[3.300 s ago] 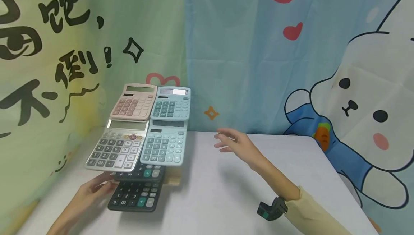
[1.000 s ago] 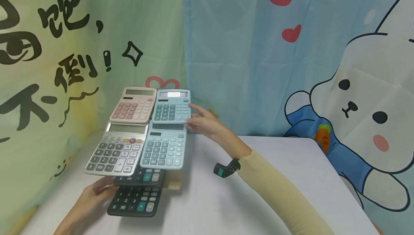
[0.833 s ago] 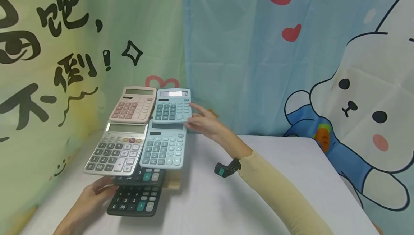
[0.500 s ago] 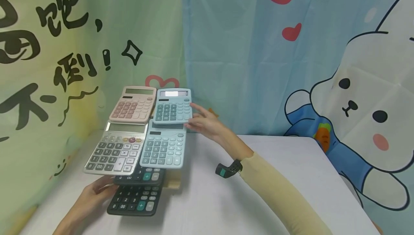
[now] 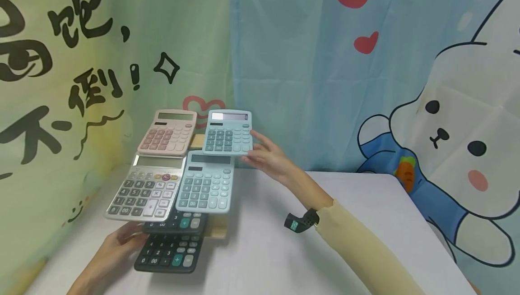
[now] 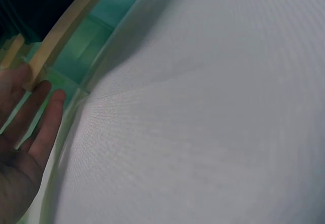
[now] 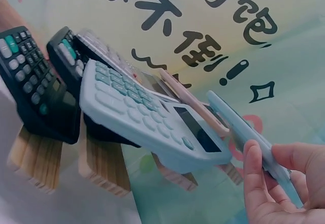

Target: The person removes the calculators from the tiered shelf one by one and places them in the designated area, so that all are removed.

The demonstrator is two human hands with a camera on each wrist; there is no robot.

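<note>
In the head view, my right hand (image 5: pixel 272 157) pinches the right edge of the upper light-blue calculator (image 5: pixel 227 135); the right wrist view shows its thumb (image 7: pixel 294 155) against one face. A pink calculator (image 5: pixel 166 133) stands to its left. Below them are a silver calculator (image 5: pixel 146 189) and a second light-blue calculator (image 5: pixel 205 182). Two black calculators (image 5: pixel 168 254) sit lowest, partly covered. My left hand (image 5: pixel 118 245) is at the lower left, its fingertips partly hidden; in the left wrist view they hold the end of a wooden stand (image 6: pixel 61 33).
Tiers of the wooden stand (image 7: pixel 104 170) show under the calculators in the right wrist view. The stand is on a white-covered table (image 5: pixel 260 259). A printed curtain (image 5: pixel 284 83) hangs close behind the table's back edge.
My right hand has come in from the right and taken the upper light-blue calculator. It has shifted rightward, away from the pink one, exposing wood. My left hand has hardly moved.
</note>
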